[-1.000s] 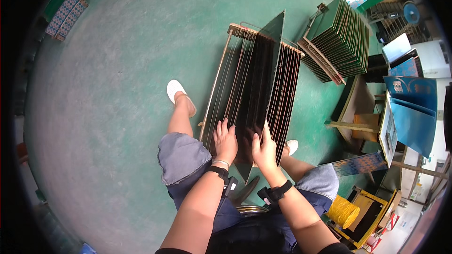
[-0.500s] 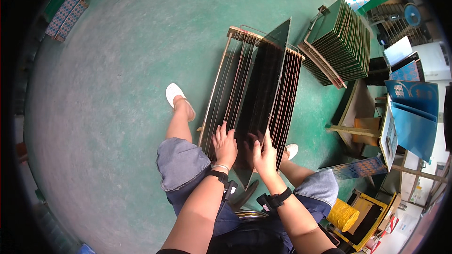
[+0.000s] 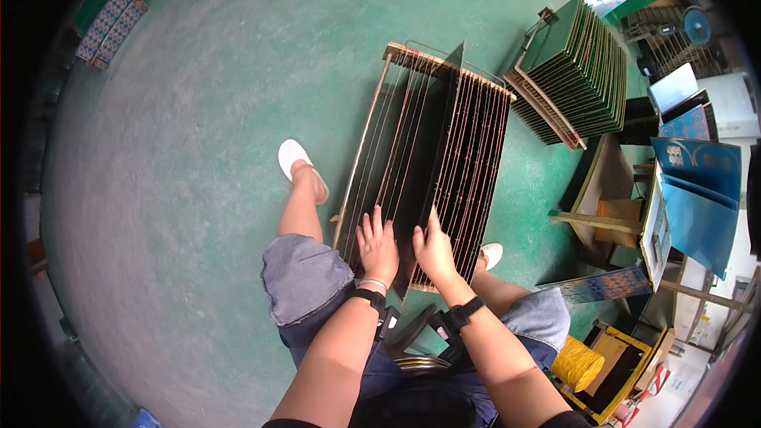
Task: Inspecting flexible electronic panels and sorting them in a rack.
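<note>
A wire rack [image 3: 483, 170] with a wooden-looking end bar and many thin rods stands on the floor between my legs. One thin, dark, glossy panel [image 3: 444, 119] is upright among the rods, its far corner rising above the rack. My right hand [image 3: 436, 255] grips the near part of this panel's upper edge, thumb at the edge and fingers along the right side. To the left of the panel, my left hand [image 3: 378, 252] lies on the rods with its fingers spread, holding nothing. The panel's lower edge is hidden inside the rack.
A second rack full of green-edged panels [image 3: 583, 71] stands at far right. Beside it are a wooden table [image 3: 602, 182], leaning blue boards [image 3: 697, 198] and a yellow roll [image 3: 577, 363]. A fan [image 3: 696, 28] is at upper right, patterned boxes [image 3: 111, 28] at far left.
The panel has dropped lower into the rack and become more upright, shifting left. My right hand moved left with it. My left hand has stayed nearly in place.
</note>
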`<state>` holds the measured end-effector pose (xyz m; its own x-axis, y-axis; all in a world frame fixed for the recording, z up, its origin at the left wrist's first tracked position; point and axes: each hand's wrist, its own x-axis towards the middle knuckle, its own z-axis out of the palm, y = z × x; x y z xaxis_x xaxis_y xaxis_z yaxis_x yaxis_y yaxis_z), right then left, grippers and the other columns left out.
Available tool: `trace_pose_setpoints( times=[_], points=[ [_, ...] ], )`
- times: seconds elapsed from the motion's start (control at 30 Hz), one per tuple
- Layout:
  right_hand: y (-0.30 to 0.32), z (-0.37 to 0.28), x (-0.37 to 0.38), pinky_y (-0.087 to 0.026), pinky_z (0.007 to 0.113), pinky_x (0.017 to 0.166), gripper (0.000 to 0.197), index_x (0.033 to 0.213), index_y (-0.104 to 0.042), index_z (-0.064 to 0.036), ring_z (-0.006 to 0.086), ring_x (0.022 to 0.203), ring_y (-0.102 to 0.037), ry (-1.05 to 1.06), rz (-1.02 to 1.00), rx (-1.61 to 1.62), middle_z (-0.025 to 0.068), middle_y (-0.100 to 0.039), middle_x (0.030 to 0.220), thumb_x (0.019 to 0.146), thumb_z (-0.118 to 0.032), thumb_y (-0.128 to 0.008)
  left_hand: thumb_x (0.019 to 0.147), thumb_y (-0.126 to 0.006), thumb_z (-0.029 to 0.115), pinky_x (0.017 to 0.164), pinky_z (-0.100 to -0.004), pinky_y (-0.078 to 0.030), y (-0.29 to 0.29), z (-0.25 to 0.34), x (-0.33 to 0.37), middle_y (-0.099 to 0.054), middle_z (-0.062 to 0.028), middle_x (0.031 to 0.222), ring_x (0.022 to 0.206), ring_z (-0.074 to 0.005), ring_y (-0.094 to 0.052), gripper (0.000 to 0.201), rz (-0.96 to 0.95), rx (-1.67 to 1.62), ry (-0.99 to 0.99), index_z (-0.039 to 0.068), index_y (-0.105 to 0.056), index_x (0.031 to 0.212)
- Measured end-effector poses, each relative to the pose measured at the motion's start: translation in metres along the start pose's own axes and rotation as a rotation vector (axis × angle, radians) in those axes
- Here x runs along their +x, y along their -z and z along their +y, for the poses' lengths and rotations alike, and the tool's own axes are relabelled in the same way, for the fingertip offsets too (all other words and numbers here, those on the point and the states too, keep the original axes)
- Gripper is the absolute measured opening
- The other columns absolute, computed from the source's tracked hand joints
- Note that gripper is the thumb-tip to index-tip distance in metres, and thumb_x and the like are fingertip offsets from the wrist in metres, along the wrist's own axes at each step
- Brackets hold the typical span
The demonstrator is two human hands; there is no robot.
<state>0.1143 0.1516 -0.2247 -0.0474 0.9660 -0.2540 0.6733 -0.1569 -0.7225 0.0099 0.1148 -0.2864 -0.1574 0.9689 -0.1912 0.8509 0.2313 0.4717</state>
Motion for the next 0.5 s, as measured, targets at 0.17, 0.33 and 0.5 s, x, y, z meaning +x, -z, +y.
trace_pose_setpoints(
  times=[0.17, 0.33, 0.5],
  points=[
    [-0.012, 0.015, -0.013, -0.048, 0.046, 0.082, 0.056, 0.136, -0.033, -0.0018, 0.0434, 0.095, -0.058, -0.071, -0.165, -0.079, 0.031, -0.057, 0.104, 0.086, -0.016, -0.053, 0.078, -0.057, 0.014, 0.108, -0.0468, -0.023, -0.015, -0.01, -0.007, -0.017, -0.0068, 0.15, 0.127, -0.0359, -0.032, 0.02, -0.08, 0.146, 0.0, 0.006, -0.065, 0.095],
    [-0.004, 0.025, -0.044, -0.043, 0.041, 0.092, 0.054, 0.134, -0.037, -0.0021, 0.0406, 0.11, -0.051, -0.04, -0.21, 0.1, 0.0287, -0.05, 0.12, 0.084, -0.01, -0.054, 0.076, -0.056, 0.009, 0.109, -0.0472, -0.022, -0.009, -0.011, -0.008, -0.015, -0.0074, 0.151, 0.127, -0.038, -0.033, 0.013, -0.156, 0.022, 0.002, 0.006, -0.067, 0.082],
    [0.011, 0.059, -0.082, -0.051, 0.032, 0.071, 0.052, 0.135, -0.038, -0.0067, 0.0212, 0.076, -0.065, 0.222, -0.11, -0.135, 0.023, -0.055, 0.117, 0.086, -0.005, -0.053, 0.075, -0.053, 0.005, 0.109, -0.0481, -0.022, 0.011, 0.001, -0.011, -0.021, -0.014, 0.148, 0.128, -0.0381, -0.031, 0.017, -0.053, -0.056, -0.077, 0.005, -0.066, 0.087]
  ],
)
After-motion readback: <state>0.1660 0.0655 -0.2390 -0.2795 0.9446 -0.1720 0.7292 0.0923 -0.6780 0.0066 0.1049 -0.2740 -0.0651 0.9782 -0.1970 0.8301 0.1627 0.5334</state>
